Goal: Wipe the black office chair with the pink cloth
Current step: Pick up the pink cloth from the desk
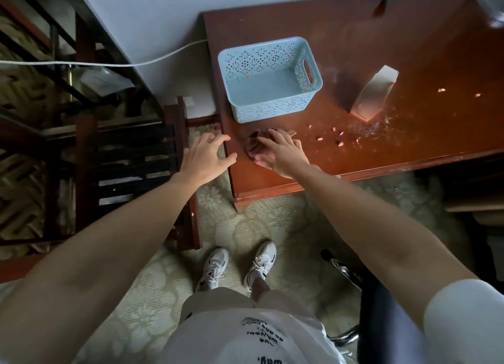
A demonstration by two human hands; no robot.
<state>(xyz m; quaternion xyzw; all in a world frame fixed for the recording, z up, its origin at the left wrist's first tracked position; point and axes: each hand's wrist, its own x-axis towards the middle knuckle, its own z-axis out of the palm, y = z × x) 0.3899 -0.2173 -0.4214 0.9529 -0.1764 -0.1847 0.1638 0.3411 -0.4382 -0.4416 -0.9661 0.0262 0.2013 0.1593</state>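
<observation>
A crumpled pink cloth (253, 147) lies on the reddish-brown desk (381, 64) near its front left corner. My right hand (283, 152) rests on top of the cloth with fingers spread, covering most of it. Beside the desk's left edge, my left hand (206, 156) hovers with its fingers loosely spread, and it holds nothing. At the lower right, part of the black office chair (381, 317) shows, with a chrome leg (345, 271); my right arm hides much of it.
A light blue perforated basket (272, 104) stands just behind the cloth. A white open box (373, 94) and several small pink scraps (338, 137) lie to the right. A dark wooden slatted rack (131, 167) stands left of the desk. A white cord (109, 64) runs along the wall.
</observation>
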